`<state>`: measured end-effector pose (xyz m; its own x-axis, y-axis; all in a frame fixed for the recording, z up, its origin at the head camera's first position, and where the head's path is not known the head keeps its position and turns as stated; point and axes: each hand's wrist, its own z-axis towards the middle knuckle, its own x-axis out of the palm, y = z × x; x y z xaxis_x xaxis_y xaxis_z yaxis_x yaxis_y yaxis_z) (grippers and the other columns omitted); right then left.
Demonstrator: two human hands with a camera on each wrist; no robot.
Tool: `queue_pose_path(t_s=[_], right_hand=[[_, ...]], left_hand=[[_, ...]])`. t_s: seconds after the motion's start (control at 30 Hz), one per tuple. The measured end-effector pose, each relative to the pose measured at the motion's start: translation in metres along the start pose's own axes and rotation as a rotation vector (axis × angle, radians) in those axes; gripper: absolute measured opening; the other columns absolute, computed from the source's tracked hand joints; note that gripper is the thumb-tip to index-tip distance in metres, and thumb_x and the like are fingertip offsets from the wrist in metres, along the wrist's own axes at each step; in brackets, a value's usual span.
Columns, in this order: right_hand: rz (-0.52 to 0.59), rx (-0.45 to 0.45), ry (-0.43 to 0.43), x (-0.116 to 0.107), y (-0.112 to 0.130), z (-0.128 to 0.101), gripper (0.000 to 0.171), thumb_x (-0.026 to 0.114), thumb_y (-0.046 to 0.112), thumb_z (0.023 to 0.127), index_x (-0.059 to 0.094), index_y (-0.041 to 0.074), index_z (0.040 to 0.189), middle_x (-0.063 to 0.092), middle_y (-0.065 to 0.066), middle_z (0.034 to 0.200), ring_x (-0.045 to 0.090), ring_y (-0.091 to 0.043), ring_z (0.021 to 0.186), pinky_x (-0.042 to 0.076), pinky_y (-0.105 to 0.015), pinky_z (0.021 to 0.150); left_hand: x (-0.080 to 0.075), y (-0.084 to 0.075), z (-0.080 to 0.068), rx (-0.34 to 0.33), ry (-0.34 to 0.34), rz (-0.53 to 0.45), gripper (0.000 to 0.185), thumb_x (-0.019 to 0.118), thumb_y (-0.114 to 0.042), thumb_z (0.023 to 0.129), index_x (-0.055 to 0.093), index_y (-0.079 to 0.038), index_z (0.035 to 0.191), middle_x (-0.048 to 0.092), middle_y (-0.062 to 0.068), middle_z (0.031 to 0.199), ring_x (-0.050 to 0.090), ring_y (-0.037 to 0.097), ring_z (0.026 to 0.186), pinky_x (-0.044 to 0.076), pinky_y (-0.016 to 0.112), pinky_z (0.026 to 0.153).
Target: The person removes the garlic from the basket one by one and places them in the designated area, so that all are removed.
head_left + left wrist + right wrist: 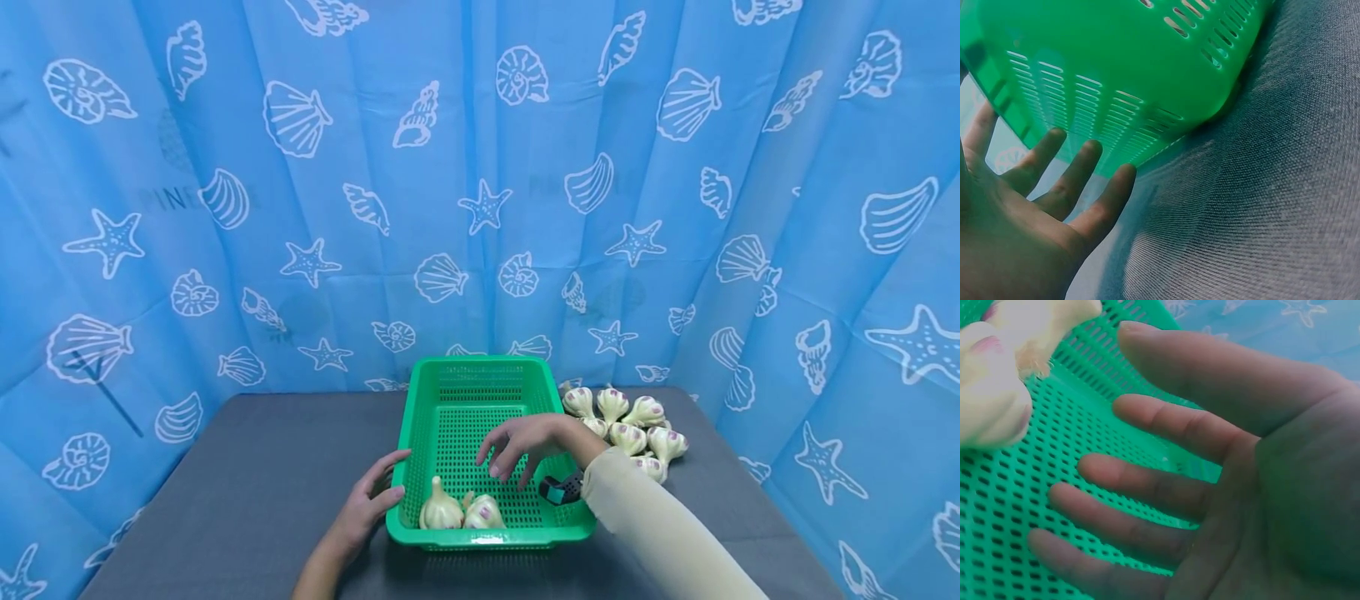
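Observation:
A green perforated plastic basket (422, 417) stands on the grey table. Two garlic bulbs lie in its near left corner: one garlic bulb (440, 510) with its stem up, and a second garlic bulb (483, 513) beside it. My left hand (362, 510) rests at the basket's left side, fingers spread against the wall, as the left wrist view also shows. Over the basket's inside hovers my right hand (525, 442), its fingers relaxed and apart with nothing between them. In the right wrist view, both bulbs (991, 394) sit beyond the fingertips.
A pile of several garlic bulbs (627, 437) lies on the table right of the basket, partly hidden by the right forearm. Grey cloth (285, 467) covers the table. Blue curtains (480, 233) with white shell prints hang behind and at both sides.

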<state>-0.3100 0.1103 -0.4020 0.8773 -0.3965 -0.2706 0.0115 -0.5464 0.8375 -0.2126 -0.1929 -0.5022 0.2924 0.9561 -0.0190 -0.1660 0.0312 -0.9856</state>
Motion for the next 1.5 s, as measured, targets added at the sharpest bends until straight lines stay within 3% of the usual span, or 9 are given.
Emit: queue_pose_path(t_s=[0.3, 0.53, 0.93, 1.3, 1.5], right_hand=[[-0.080, 0.084, 0.056, 0.018, 0.001, 0.023, 0.031, 0.067, 0.011, 0.092, 0.063, 0.009, 0.123, 0.061, -0.009, 0.117, 0.061, -0.028, 0.100, 0.051, -0.055, 0.082], [-0.057, 0.148, 0.113, 0.026, 0.001, 0.033, 0.031, 0.070, 0.008, 0.089, 0.065, 0.013, 0.119, 0.061, -0.009, 0.114, 0.062, -0.027, 0.099, 0.053, -0.052, 0.079], [-0.037, 0.259, 0.180, 0.031, 0.003, 0.038, 0.036, 0.068, 0.001, 0.089, 0.060, 0.015, 0.121, 0.048, -0.012, 0.134, 0.056, -0.025, 0.111, 0.054, -0.047, 0.078], [-0.062, 0.258, 0.202, 0.030, 0.004, 0.034, 0.037, 0.068, 0.008, 0.091, 0.058, 0.016, 0.126, 0.045, -0.011, 0.139, 0.049, -0.024, 0.123, 0.053, -0.048, 0.081], [-0.068, 0.247, 0.202, 0.030, 0.004, 0.032, 0.035, 0.067, 0.008, 0.091, 0.059, 0.014, 0.125, 0.046, -0.011, 0.139, 0.048, -0.023, 0.125, 0.052, -0.049, 0.082]], left_hand=[[0.000, 0.002, 0.002, -0.022, -0.012, -0.002, 0.052, 0.050, -0.014, 0.101, 0.034, -0.006, 0.150, 0.030, 0.028, 0.148, 0.038, 0.043, 0.130, 0.047, 0.042, 0.090], [-0.001, -0.001, 0.001, 0.002, 0.009, -0.009, 0.053, 0.049, -0.012, 0.101, 0.031, -0.004, 0.151, 0.028, 0.029, 0.149, 0.036, 0.045, 0.131, 0.046, 0.040, 0.091], [-0.001, -0.001, 0.001, 0.021, 0.018, 0.009, 0.053, 0.048, -0.012, 0.101, 0.031, -0.003, 0.151, 0.029, 0.029, 0.148, 0.035, 0.045, 0.131, 0.046, 0.038, 0.090], [-0.001, -0.003, 0.000, 0.013, 0.024, 0.013, 0.053, 0.047, -0.013, 0.102, 0.031, -0.005, 0.151, 0.027, 0.029, 0.150, 0.033, 0.047, 0.132, 0.045, 0.039, 0.092], [-0.001, 0.000, 0.001, 0.000, 0.000, 0.023, 0.052, 0.048, -0.014, 0.102, 0.034, -0.007, 0.151, 0.031, 0.027, 0.149, 0.039, 0.042, 0.130, 0.047, 0.040, 0.090]])
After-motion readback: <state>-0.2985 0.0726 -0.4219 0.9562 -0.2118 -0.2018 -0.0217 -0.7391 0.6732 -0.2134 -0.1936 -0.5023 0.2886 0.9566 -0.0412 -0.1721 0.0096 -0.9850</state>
